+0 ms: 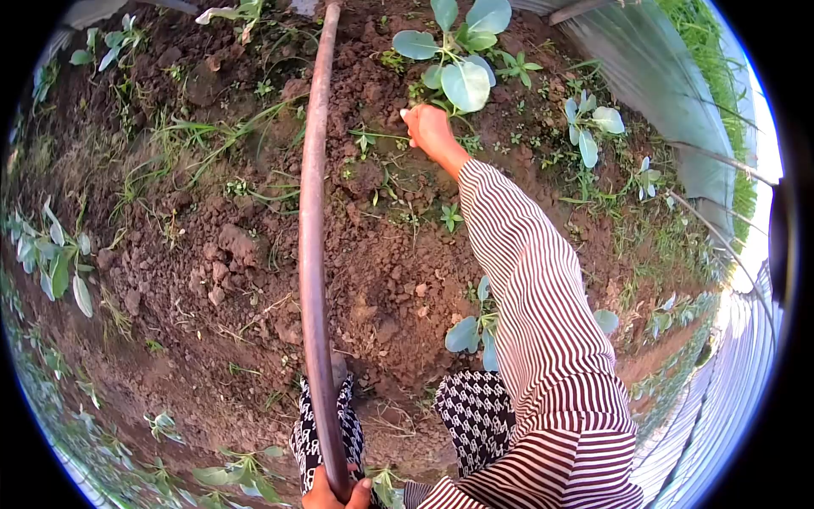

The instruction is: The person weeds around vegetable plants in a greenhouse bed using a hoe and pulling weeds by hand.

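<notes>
At the bottom edge my left hand is wrapped round the near end of a long wooden tool handle. The handle runs away from me over the soil to the top of the view, where a bit of grey shows and the rest is cut off. My right hand reaches forward in a striped sleeve and is closed low at the soil, just below a broad-leaved seedling. A thin green weed stem runs up to its fingers; what they grip is hidden.
Crumbly brown soil holds scattered weeds and grass. More seedlings grow at the right, by my right arm and at the left. Plastic sheeting with thin poles borders the right side. My patterned trouser legs show below.
</notes>
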Demonstrator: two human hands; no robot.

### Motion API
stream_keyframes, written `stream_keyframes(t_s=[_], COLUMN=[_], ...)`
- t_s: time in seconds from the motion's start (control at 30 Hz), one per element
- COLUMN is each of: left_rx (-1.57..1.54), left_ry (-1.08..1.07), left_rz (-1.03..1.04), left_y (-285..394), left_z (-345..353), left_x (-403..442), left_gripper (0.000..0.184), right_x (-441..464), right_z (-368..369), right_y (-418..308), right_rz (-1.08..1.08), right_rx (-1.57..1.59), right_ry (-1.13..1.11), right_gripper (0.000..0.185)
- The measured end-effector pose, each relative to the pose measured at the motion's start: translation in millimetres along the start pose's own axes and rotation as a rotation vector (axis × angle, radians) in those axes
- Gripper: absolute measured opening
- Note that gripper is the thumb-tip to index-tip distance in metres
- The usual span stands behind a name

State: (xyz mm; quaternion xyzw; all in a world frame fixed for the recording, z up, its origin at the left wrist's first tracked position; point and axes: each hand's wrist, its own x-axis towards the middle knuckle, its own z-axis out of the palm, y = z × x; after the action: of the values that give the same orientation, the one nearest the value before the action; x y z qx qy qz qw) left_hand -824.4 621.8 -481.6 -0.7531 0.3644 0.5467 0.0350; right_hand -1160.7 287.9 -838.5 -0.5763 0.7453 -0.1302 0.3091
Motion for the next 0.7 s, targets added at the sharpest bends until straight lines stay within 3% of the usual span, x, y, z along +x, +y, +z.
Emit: stream_keyframes(t_s=[0.07, 0.17, 0.27, 0.37, 0.5, 0.7], left_rx=[0.035, -0.072, -0.029, -0.015, -0.029, 0.017], left_ry=[0.064, 0.117, 0.076, 0.070, 0.082, 0.089], left_rz=[0.076, -0.031, -0.057, -0.041, -0.044, -0.030], left_y=[-1, -7, -2, -1, -8, -5], left_z=[5, 14, 11, 12, 14, 11], left_x=[0, -4, -4, -4, -5, -4], left_gripper=[0.026, 0.029, 0.029, 0.030, 0.032, 0.035], right_x=[21, 56, 76, 66, 47, 52], right_z=[-8, -18, 4, 13, 2, 9], right_y=[-12, -16, 3, 11, 16, 15], right_rz=[0.199, 0.434, 0.401, 0.458, 0.497, 0.245], right_rx=[0.176, 0.234, -0.159, -0.152, 0.275, 0.071], right_ry=[0.045, 0.087, 0.145, 0.192, 0.125, 0.330], right_gripper=[0.051, 0.051, 0.045, 0.036, 0.038, 0.035])
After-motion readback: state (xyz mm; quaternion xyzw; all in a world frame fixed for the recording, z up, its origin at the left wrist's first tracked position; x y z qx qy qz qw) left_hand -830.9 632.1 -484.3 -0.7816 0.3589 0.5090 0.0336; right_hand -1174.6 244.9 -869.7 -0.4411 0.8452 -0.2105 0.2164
